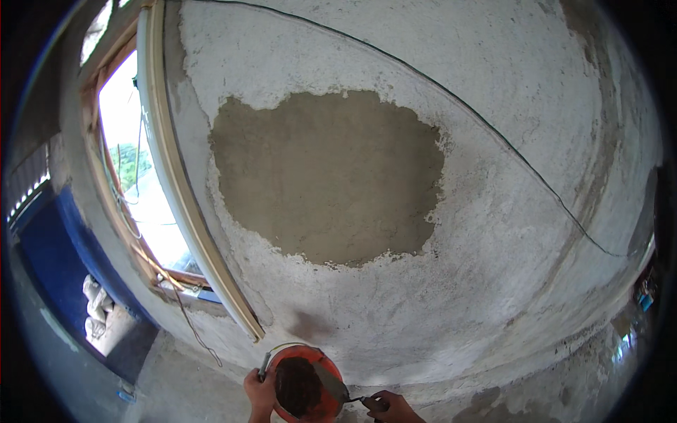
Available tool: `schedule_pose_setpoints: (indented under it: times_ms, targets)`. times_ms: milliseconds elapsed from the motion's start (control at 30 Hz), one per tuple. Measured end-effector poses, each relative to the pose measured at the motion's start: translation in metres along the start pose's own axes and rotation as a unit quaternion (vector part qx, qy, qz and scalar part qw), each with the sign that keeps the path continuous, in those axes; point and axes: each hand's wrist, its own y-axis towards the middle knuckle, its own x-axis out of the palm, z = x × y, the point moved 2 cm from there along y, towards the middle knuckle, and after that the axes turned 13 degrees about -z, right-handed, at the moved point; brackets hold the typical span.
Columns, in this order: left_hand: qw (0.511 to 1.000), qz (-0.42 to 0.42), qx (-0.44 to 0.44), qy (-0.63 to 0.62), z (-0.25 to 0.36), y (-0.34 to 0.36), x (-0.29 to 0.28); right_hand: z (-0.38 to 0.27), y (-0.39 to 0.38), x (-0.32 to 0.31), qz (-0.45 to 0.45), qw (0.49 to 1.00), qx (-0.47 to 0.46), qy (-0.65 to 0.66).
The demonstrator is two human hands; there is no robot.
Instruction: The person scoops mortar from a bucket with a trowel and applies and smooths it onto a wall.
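At the lower edge, an orange bucket (329,407) holds a dark brown-grey mortar-like mix (296,388). My left hand (259,390) is closed at the bucket's left side, by a grey grip (264,365) that joins the thin wire handle. Closed round the dark handle of a trowel, my right hand (391,408) is to the right of the bucket. The trowel's grey blade (330,381) reaches over the rim into the bucket, beside the mix. Ahead, a large patch of smooth grey-brown damp-looking plaster (328,176) with ragged edges covers part of the pale rough wall (493,211).
A wooden window frame (95,134) stands at left, next to a long pale strip (176,169) leaning on the wall. A dark cable (451,95) crosses the wall diagonally. Loose cords hang below the window. Further left are a blue door (53,247) and white sacks (95,307).
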Motion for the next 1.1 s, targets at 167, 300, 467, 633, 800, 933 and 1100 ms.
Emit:
schedule_pose_setpoints:
  times_ms: [167, 300, 467, 633, 800, 933, 1100]
  targets:
    - [0.996, -0.035, 0.040, 0.076, 0.021, -0.012, 0.036, 0.004, -0.008, -0.017, 0.085, 0.973, -0.118, -0.178]
    - [0.991, -0.073, 0.057, 0.095, 0.036, -0.019, 0.054, 0.004, -0.020, -0.030, 0.050, 0.938, -0.182, -0.292]
    - [0.990, -0.099, 0.052, 0.091, 0.049, -0.031, 0.066, -0.001, -0.034, -0.027, -0.010, 0.954, 0.018, -0.298]
    - [0.978, -0.150, 0.077, 0.119, 0.099, -0.047, 0.057, -0.021, -0.046, -0.012, -0.030, 0.956, 0.047, -0.288]
    - [0.956, -0.199, 0.188, 0.104, 0.100, -0.033, 0.052, -0.045, -0.052, 0.000, -0.036, 0.937, 0.040, -0.345]
    - [0.961, -0.209, 0.159, 0.086, 0.109, -0.021, 0.034, -0.073, -0.045, -0.005, 0.081, 0.903, -0.026, -0.420]
    - [0.936, -0.234, 0.238, 0.107, 0.114, -0.008, 0.012, -0.119, -0.025, 0.010, 0.120, 0.827, -0.035, -0.548]
